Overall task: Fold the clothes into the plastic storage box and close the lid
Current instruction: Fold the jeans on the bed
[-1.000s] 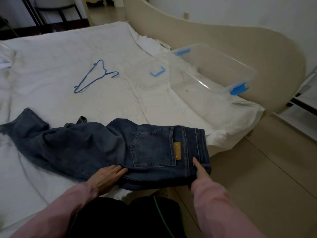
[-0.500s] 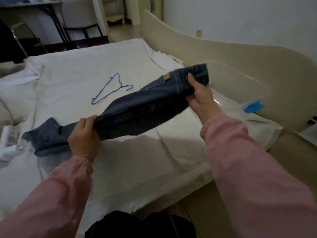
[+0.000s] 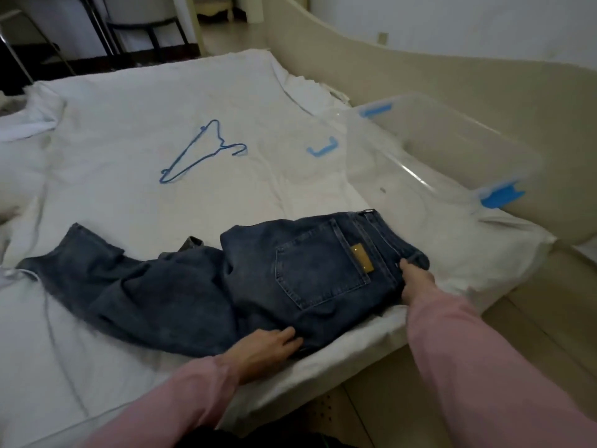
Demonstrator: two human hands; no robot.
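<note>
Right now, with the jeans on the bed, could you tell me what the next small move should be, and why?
Probably slide the left hand out along the legs to smooth them: the jeans lie on the bed, the right hand holds the waistband, but the legs are rumpled and not yet folded over.

Your left hand [image 3: 265, 350] lies flat on the jeans [image 3: 193, 292] at the bed's [image 3: 129, 108] near edge, and your right hand [image 3: 416, 281] pinches the waistband. The clear storage box [image 3: 452, 147] sits by the right edge, the blue hanger [image 3: 222, 146] mid-bed.
</note>
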